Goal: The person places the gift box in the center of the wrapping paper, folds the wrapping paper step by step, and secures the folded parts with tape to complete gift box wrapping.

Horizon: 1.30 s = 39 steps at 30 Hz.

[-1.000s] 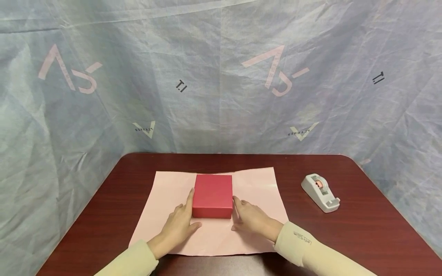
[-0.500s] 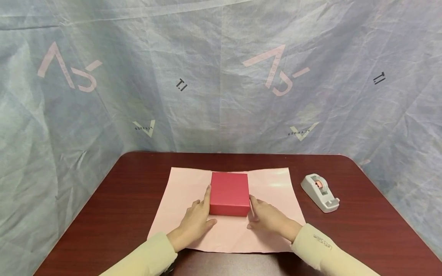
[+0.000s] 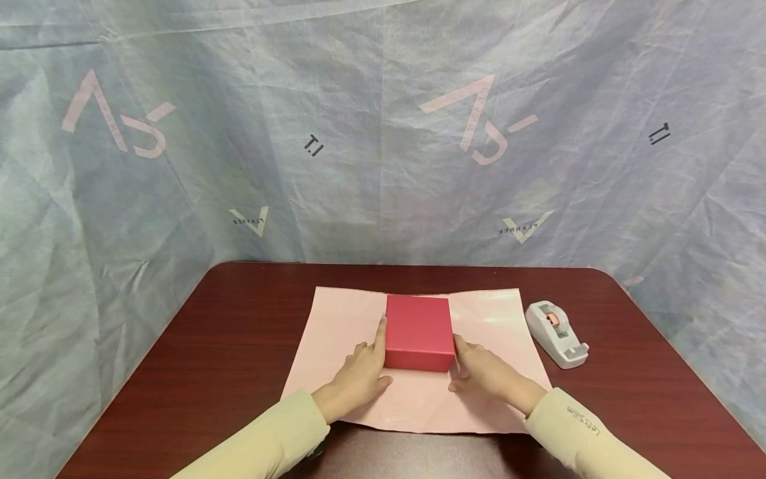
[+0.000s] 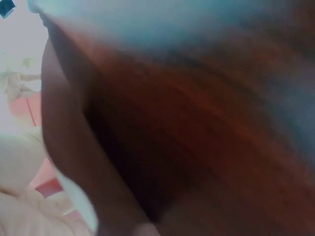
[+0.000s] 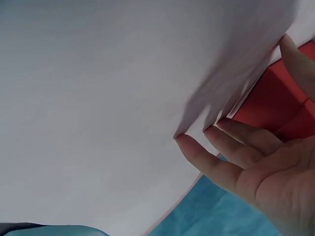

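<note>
A square red box (image 3: 417, 329) sits on a sheet of pink paper (image 3: 341, 326) on the table. Along the box's left side lies my left hand (image 3: 361, 372), its index finger stretched against the side and its thumb spread toward the front. Opposite it, my right hand (image 3: 486, 374) rests by the right side, fingertips at the box's lower edge. In the right wrist view the spread fingers (image 5: 206, 157) touch the pale underlying paper (image 5: 98, 123) next to the red box (image 5: 275, 96). The left wrist view is mostly blurred brown tabletop (image 4: 187, 113), with red box parts (image 4: 22, 110) at its left edge.
A white tape dispenser (image 3: 558, 336) stands on the right, close to the paper's right edge. The dark red wooden table (image 3: 179, 372) has rounded far corners. A grey-blue printed cloth (image 3: 383, 133) hangs behind and at both sides.
Both hands, the red box and the pink paper have shifted together to the right and slightly away, bringing the paper close to the tape dispenser. The dispenser has stayed in place.
</note>
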Tool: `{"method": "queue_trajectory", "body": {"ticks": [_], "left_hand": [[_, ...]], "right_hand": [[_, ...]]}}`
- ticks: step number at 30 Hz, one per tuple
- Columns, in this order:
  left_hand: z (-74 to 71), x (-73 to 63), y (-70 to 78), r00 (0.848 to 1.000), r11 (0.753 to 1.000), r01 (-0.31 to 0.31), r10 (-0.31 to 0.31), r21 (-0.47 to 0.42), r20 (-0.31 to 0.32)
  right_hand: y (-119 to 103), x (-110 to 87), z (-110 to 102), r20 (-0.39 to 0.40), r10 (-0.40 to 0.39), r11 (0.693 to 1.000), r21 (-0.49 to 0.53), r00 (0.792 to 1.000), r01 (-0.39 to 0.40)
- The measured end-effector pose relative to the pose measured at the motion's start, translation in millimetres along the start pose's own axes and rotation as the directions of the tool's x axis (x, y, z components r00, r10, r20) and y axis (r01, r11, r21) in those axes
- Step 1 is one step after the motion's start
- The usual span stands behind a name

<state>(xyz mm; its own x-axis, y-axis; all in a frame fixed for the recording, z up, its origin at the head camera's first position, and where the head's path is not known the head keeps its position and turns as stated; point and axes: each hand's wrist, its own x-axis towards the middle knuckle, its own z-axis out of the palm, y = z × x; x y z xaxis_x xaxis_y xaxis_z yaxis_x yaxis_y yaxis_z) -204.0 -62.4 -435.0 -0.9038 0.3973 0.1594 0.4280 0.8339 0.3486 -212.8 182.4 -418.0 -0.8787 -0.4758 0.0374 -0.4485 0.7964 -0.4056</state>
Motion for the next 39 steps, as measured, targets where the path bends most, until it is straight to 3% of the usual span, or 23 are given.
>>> {"method": "queue_trajectory", "body": {"ticks": [5,16,22,30,33,39], "left_hand": [[0.1,1.7,1.0,1.000,1.000,-0.001,0.001,-0.010,-0.008],[3.2,1.0,-1.9,0.998,0.998,-0.015,0.012,-0.055,-0.061],[3.3,-1.6,-2.8,0.998,0.997,-0.016,0.012,-0.075,-0.059],[-2.1,-6.4,-5.4,0.999,1.000,-0.023,0.023,0.000,-0.048],[-7.7,-7.4,-4.8,0.996,0.998,-0.058,0.059,0.019,-0.062],[-18.3,-4.2,-3.4,0.986,0.985,-0.144,0.151,0.097,-0.064]], "right_hand": [[3,0.9,-3,-0.034,-0.091,0.996,0.020,0.995,0.092],[10,1.8,-10,-0.013,-0.153,0.987,0.040,0.988,0.153],[10,0.9,-8,-0.030,-0.140,0.989,0.037,0.990,0.141],[8,-0.8,-11,-0.030,-0.133,0.990,0.046,0.991,0.134],[9,-4.4,-16,-0.038,-0.113,0.992,0.046,0.993,0.114],[18,-16.9,-28,-0.135,0.006,0.999,0.041,0.991,0.000]]}}
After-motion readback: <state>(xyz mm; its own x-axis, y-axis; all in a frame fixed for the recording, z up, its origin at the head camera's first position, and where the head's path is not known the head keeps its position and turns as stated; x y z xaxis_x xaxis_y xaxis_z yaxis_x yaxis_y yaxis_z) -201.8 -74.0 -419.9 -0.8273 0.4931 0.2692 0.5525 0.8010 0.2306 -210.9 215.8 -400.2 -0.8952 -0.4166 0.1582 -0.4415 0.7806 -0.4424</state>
